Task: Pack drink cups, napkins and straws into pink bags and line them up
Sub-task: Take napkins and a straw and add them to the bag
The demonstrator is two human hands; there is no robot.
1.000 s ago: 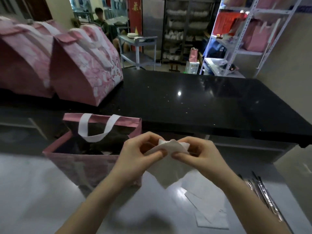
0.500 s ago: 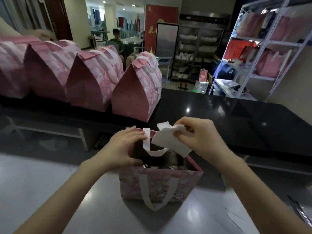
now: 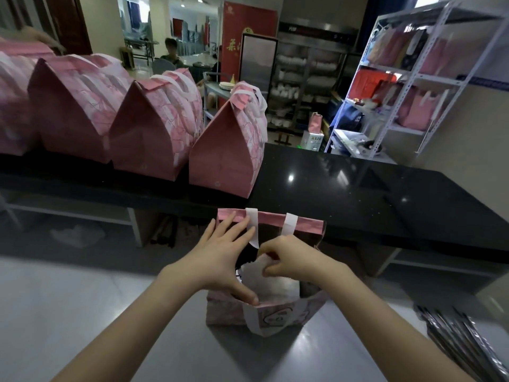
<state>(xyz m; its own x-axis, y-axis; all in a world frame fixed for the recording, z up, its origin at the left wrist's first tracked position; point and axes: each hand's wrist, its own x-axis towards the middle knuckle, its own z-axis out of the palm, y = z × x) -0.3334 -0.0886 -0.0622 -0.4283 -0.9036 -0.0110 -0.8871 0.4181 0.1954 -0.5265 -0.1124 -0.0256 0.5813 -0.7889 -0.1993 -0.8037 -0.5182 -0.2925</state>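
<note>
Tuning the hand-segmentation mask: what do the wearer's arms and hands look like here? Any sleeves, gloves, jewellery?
The left forearm and right forearm are bare right to the frame edge, with no sleeve or cuff in view. The left hand and right hand are ungloved. No watch, bracelet or ring shows on either.

Two bare forearms lead up to the left hand (image 3: 220,257) and the right hand (image 3: 292,261); both hands are bare as well.
</note>
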